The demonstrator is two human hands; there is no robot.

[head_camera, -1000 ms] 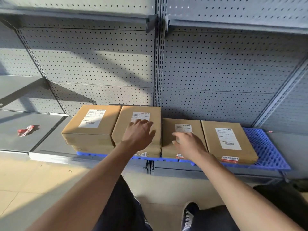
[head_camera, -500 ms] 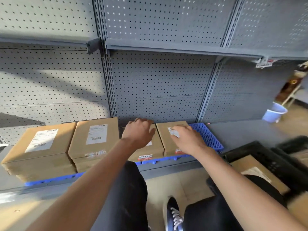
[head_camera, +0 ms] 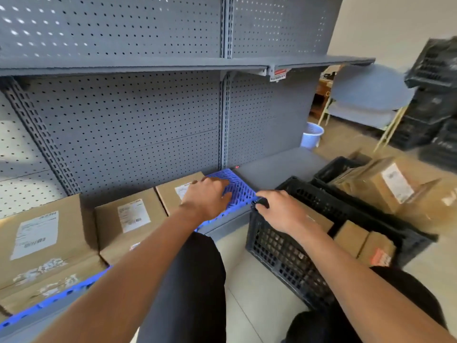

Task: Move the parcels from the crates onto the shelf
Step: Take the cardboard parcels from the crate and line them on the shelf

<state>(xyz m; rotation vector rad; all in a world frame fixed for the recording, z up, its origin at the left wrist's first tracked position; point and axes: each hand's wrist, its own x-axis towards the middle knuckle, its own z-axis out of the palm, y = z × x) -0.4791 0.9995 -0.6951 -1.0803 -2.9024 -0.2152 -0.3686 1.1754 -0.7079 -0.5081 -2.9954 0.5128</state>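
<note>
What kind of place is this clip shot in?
Probably a stockroom or parcel depot: grey pegboard shelving, labelled cardboard parcels lined up on the bottom shelf, and black plastic crates of more parcels on the floor.

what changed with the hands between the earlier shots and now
The right hand left the cardboard parcels on the blue plastic pallet and swung right over the black plastic crate. The left hand slid right to the last parcel's edge. Both hold nothing. The shelved parcels stayed put.
</note>
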